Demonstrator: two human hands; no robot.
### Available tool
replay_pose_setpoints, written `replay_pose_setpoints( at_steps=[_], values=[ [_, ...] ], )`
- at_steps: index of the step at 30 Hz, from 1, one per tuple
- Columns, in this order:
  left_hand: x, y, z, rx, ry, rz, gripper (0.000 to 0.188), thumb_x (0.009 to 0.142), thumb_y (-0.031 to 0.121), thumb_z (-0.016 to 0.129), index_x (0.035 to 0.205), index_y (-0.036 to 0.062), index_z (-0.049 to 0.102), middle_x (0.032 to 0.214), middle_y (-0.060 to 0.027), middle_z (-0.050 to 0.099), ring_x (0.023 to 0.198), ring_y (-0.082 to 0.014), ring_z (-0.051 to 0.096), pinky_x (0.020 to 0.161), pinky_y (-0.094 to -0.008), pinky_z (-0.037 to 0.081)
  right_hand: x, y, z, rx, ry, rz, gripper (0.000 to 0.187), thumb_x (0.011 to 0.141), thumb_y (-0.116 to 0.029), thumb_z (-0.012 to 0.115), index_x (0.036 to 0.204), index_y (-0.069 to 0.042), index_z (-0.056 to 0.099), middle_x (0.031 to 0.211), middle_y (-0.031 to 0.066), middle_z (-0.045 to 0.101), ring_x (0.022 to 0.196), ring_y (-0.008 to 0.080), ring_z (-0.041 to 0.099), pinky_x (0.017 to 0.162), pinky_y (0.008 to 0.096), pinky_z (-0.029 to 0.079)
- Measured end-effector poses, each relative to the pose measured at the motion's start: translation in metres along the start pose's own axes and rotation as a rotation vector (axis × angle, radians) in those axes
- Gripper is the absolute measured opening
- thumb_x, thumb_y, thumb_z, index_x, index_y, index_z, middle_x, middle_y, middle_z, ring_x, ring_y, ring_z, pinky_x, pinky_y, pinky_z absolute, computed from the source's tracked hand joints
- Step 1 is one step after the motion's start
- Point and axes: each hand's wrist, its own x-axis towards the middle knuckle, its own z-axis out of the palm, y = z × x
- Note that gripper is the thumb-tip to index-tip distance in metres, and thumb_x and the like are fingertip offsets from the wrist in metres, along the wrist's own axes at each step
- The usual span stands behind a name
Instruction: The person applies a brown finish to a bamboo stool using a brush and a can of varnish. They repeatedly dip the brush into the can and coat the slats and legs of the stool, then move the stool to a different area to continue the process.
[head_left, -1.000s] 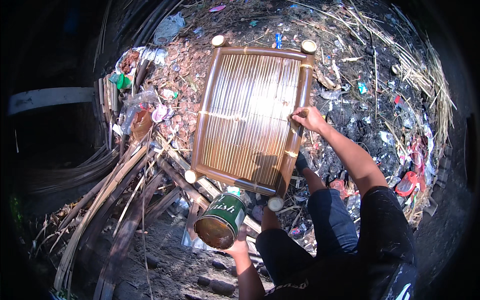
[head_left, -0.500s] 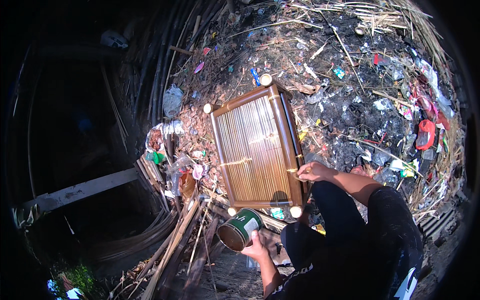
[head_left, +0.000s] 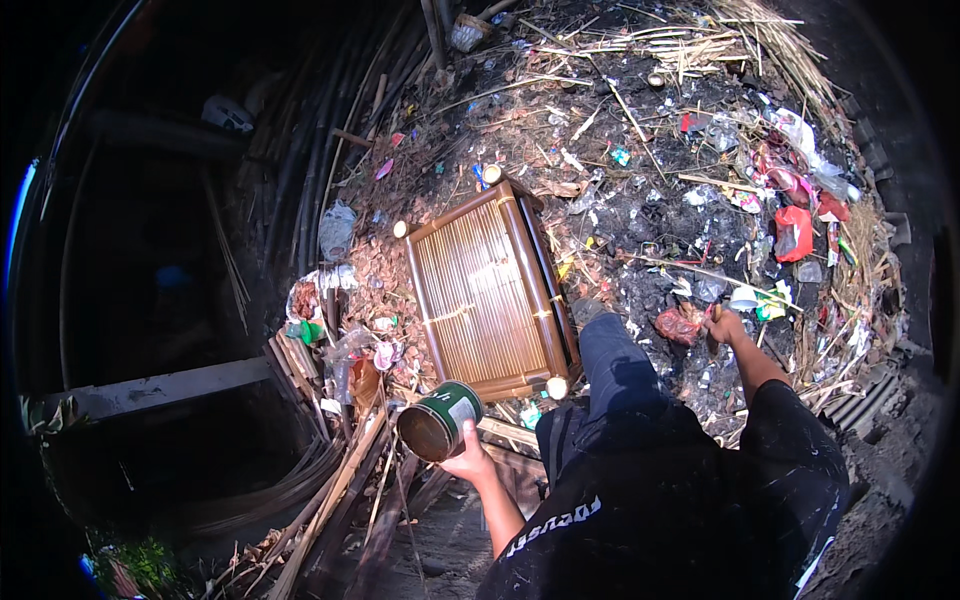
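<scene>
My left hand (head_left: 468, 458) is closed on a green tin can (head_left: 455, 403), tilted so its open, brown-stained mouth faces left. The can is by the near left corner of a piece of bamboo furniture (head_left: 480, 305), which has a glossy brown slatted panel in a thick pole frame with pale cut ends. Out to the right, away from the furniture, my right hand (head_left: 730, 328) is closed around a small slim thing, tan above and dark below, too small to name. Beside that hand lies a crumpled reddish plastic bag (head_left: 678, 326) on the ground.
Littered dark ground surrounds the furniture, with a red plastic bag (head_left: 794, 234) at the right and dry sticks (head_left: 690, 45) at the far side. Split bamboo strips (head_left: 335, 500) lie at the near left. A pale beam (head_left: 170, 388) crosses the shaded area at left.
My right hand has left the furniture's right edge and moved out to the right. The can stays in my left hand. The view has shifted, so the furniture appears further left.
</scene>
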Motion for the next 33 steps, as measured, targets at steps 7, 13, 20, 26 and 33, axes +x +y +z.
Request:
replay_pose_setpoints(
  at_steps=[7, 13, 20, 26, 33],
  values=[
    [-0.036, 0.032, -0.056, -0.070, -0.208, 0.038, 0.064, 0.078, 0.001, 0.082, 0.133, -0.0075, 0.051, 0.128, -0.0170, 0.060, 0.112, -0.0245, 0.061, 0.100, -0.0375, 0.048, -0.147, -0.005, 0.038, 0.050, -0.196, -0.148, 0.047, 0.086, -0.053, 0.067, 0.106, -0.011, 0.074, 0.105, 0.0209, 0.072, 0.104, 0.0385, 0.067, 0.091, 0.0433, 0.052],
    [-0.037, 0.034, -0.067, -0.007, -0.382, 0.094, 0.058, 0.076, 0.001, 0.084, 0.126, -0.0054, 0.055, 0.120, -0.0141, 0.063, 0.104, -0.0213, 0.063, 0.094, -0.0353, 0.051, -0.189, 0.037, 0.047, 0.284, -0.052, -0.081, 0.040, 0.087, -0.047, 0.067, 0.102, -0.010, 0.074, 0.101, 0.0181, 0.073, 0.101, 0.0364, 0.068, 0.088, 0.0426, 0.052],
    [-0.030, 0.083, -0.015, -0.096, -0.381, 0.079, 0.056, 0.075, 0.004, 0.086, 0.122, -0.0055, 0.058, 0.115, -0.0121, 0.066, 0.098, -0.0198, 0.065, 0.090, -0.0342, 0.053, -0.164, 0.088, 0.043, 0.363, -0.001, 0.099, 0.048, 0.084, -0.048, 0.069, 0.106, -0.006, 0.073, 0.104, 0.0226, 0.072, 0.105, 0.0370, 0.068, 0.091, 0.0426, 0.051],
    [-0.009, 0.111, 0.053, -0.183, -0.376, 0.038, 0.059, 0.077, 0.003, 0.085, 0.127, -0.0047, 0.054, 0.118, -0.0124, 0.064, 0.104, -0.0196, 0.063, 0.094, -0.0340, 0.051, -0.130, 0.049, -0.007, 0.521, -0.025, 0.055, 0.041, 0.087, -0.042, 0.069, 0.102, -0.004, 0.073, 0.097, 0.0193, 0.074, 0.096, 0.0326, 0.071, 0.085, 0.0408, 0.052],
    [0.039, 0.121, 0.137, -0.109, -0.334, 0.121, 0.066, 0.076, 0.002, 0.085, 0.132, -0.0033, 0.051, 0.126, -0.0131, 0.059, 0.110, -0.0203, 0.061, 0.098, -0.0347, 0.050, -0.049, 0.044, -0.058, 0.483, 0.059, -0.004, 0.038, 0.087, -0.041, 0.069, 0.099, -0.005, 0.073, 0.097, 0.0157, 0.074, 0.096, 0.0298, 0.071, 0.084, 0.0400, 0.052]
  ],
)
